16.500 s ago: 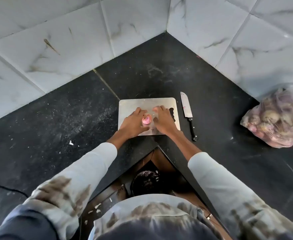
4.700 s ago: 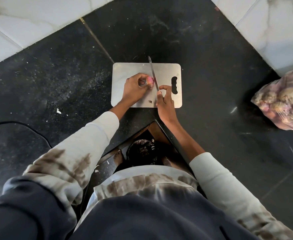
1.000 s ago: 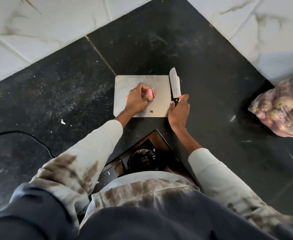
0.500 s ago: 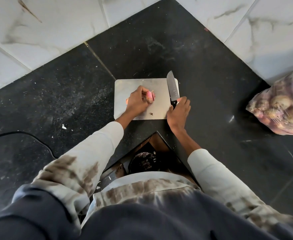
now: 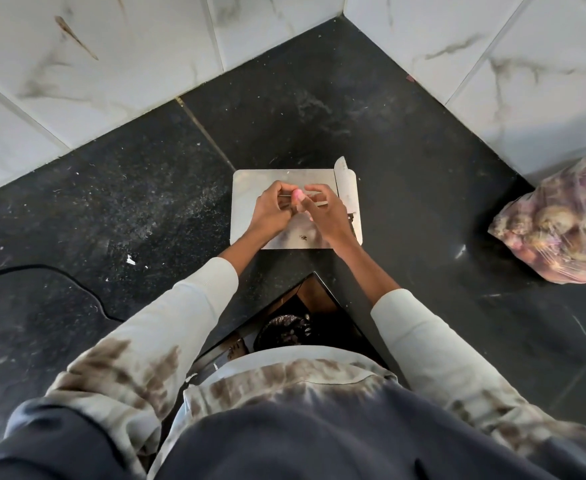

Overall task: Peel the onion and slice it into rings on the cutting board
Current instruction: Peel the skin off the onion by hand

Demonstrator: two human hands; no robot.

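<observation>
A small pink onion [image 5: 298,195] sits between both hands above the steel cutting board [image 5: 250,188]. My left hand [image 5: 270,211] grips the onion from the left. My right hand [image 5: 326,213] has come in from the right, and its fingertips pinch at the onion. The knife [image 5: 346,183] lies flat along the board's right edge, blade pointing away from me, its handle partly hidden behind my right hand. Most of the onion is covered by my fingers.
A clear plastic bag of onions [image 5: 561,223] lies on the black counter at the right, against the marble wall tiles [image 5: 492,39]. A small dark scrap [image 5: 302,238] lies on the board's near part. A black cable [image 5: 76,289] runs across the left counter.
My right hand has laid the knife down on the board's right edge and moved left onto the onion. My left hand keeps its hold.
</observation>
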